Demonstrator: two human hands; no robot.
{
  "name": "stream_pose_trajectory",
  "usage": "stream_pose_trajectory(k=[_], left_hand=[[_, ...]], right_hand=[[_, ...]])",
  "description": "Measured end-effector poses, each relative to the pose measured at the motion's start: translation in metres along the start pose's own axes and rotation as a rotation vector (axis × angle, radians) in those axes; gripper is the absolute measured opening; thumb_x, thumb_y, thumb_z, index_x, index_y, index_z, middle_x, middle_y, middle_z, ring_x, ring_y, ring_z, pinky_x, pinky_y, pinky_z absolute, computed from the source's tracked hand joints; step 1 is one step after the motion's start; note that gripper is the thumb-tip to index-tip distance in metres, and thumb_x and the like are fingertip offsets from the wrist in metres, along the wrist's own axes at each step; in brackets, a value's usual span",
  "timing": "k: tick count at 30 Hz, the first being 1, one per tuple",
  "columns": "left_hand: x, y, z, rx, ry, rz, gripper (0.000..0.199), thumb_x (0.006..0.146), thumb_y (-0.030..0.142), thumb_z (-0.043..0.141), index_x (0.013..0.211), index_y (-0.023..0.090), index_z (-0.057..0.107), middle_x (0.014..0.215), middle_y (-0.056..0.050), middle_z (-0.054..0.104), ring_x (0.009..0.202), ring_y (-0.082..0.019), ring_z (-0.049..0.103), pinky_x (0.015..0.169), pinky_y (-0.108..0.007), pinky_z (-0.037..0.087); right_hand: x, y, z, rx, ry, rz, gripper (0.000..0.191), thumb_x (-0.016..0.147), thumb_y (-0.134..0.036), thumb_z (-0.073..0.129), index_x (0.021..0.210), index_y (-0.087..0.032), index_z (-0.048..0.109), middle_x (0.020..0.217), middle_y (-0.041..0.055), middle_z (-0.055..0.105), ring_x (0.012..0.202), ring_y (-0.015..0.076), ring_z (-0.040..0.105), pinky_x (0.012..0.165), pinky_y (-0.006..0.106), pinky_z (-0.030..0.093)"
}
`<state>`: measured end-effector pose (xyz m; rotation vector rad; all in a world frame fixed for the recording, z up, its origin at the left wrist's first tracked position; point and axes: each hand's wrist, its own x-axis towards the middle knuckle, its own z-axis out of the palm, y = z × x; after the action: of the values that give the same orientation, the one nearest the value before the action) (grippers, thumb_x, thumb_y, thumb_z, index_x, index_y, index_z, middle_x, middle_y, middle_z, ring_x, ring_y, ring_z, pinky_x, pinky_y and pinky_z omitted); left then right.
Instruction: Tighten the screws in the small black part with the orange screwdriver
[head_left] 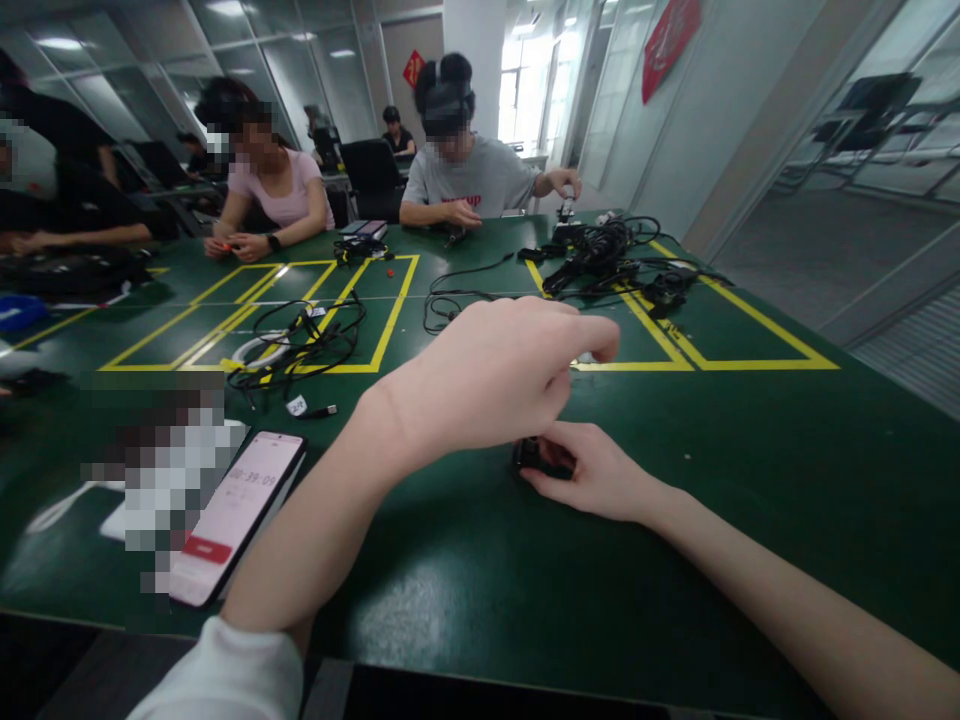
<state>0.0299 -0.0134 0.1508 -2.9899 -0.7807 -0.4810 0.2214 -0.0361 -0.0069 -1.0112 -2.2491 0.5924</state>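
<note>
Green table (442,600) across most of the frame. Your left hand (487,375) comes in from lower left, white sleeve (232,670) at the bottom edge, and reaches the centre. Back of the hand up, fingers curled over, index bent toward the right; its palm side is hidden, so you cannot tell whether it grips anything.

Your right hand (600,475) enters from lower right, bare-armed. Thumb and fingers are closed on a small black object (528,456), just right of centre and partly hidden below your left hand. Whether the object touches the tabletop, cannot tell.

Lower left: a phone (240,510), screen lit, lying face up beside a blurred-out patch. Above it, left of centre, a loose tangle of black cable (349,345) with a white cable loop (259,348); nearer you, a white tag (298,406) and a USB plug (328,410).

Upper right of centre: a heaped pile of black cables (607,250), partly over the yellow tape lines (795,364).

Top centre, a person in a grey shirt (480,175) sits across from you, one hand at a small item. Upper left, a person in pink (300,190) holds something small and orange-red (227,248).
</note>
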Motion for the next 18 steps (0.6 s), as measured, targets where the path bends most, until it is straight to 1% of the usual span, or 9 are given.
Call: stream_pose_trajectory(k=[2, 4, 7, 10, 13, 15, 18], left_hand=[[-0.0002, 0.0004, -0.0004, 0.002, 0.001, -0.011, 0.035, 0.090, 0.012, 0.051, 0.117, 0.020, 0.072, 0.107, -0.008, 0.077, 0.097, -0.023, 0.071, 0.083, -0.032, 0.055], [-0.0013, 0.0014, -0.0019, -0.006, -0.012, -0.017, 0.034, 0.088, 0.015, 0.054, 0.117, 0.019, 0.072, 0.106, -0.009, 0.077, 0.096, -0.023, 0.071, 0.081, -0.033, 0.055], [-0.0028, 0.0024, -0.0043, -0.023, -0.034, -0.010, 0.036, 0.085, 0.014, 0.056, 0.118, 0.018, 0.072, 0.109, -0.009, 0.075, 0.095, -0.023, 0.070, 0.080, -0.032, 0.054], [-0.0025, 0.0020, -0.0042, -0.023, -0.033, -0.002, 0.038, 0.088, 0.010, 0.052, 0.119, 0.018, 0.071, 0.112, -0.009, 0.074, 0.096, -0.022, 0.070, 0.081, -0.032, 0.054], [-0.0017, 0.0016, -0.0030, -0.001, -0.019, -0.019, 0.034, 0.091, 0.012, 0.050, 0.117, 0.019, 0.071, 0.110, -0.009, 0.075, 0.096, -0.022, 0.070, 0.082, -0.032, 0.054], [-0.0022, 0.0018, -0.0032, 0.003, -0.019, -0.023, 0.031, 0.090, 0.015, 0.053, 0.115, 0.019, 0.072, 0.109, -0.009, 0.075, 0.095, -0.023, 0.070, 0.081, -0.032, 0.054], [-0.0039, 0.0022, -0.0044, -0.011, -0.025, -0.008, 0.032, 0.087, 0.015, 0.056, 0.114, 0.018, 0.072, 0.110, -0.009, 0.075, 0.094, -0.023, 0.070, 0.078, -0.031, 0.054]], right_hand=[[-0.0001, 0.0004, 0.0002, 0.002, -0.022, 0.019, 0.009, 0.084, -0.024, 0.066, 0.091, -0.020, 0.062, 0.065, -0.0048, 0.057, 0.053, 0.0113, 0.047, 0.055, 0.024, 0.035], [-0.0004, 0.0017, 0.0013, 0.008, -0.018, 0.032, 0.009, 0.083, -0.025, 0.067, 0.087, -0.020, 0.060, 0.065, -0.0046, 0.057, 0.053, 0.0113, 0.048, 0.055, 0.024, 0.034], [-0.0007, 0.0027, 0.0020, 0.018, -0.013, 0.044, 0.011, 0.083, -0.026, 0.068, 0.083, -0.021, 0.058, 0.065, -0.0046, 0.055, 0.053, 0.0113, 0.048, 0.055, 0.025, 0.033], [-0.0003, 0.0013, 0.0005, 0.018, -0.032, 0.050, 0.010, 0.084, -0.025, 0.067, 0.090, -0.021, 0.061, 0.065, -0.0051, 0.055, 0.053, 0.0114, 0.047, 0.056, 0.025, 0.034], [0.0000, -0.0001, -0.0007, 0.013, -0.041, 0.050, 0.012, 0.084, -0.025, 0.066, 0.095, -0.020, 0.063, 0.065, -0.0054, 0.055, 0.054, 0.0117, 0.048, 0.056, 0.024, 0.034], [-0.0002, 0.0003, -0.0003, 0.014, -0.028, 0.042, 0.009, 0.084, -0.026, 0.066, 0.089, -0.020, 0.061, 0.064, -0.0051, 0.055, 0.053, 0.0116, 0.048, 0.056, 0.025, 0.034], [-0.0006, 0.0016, 0.0008, 0.016, -0.012, 0.036, 0.013, 0.084, -0.027, 0.067, 0.081, -0.021, 0.055, 0.064, -0.0045, 0.055, 0.053, 0.0117, 0.048, 0.055, 0.025, 0.033]])
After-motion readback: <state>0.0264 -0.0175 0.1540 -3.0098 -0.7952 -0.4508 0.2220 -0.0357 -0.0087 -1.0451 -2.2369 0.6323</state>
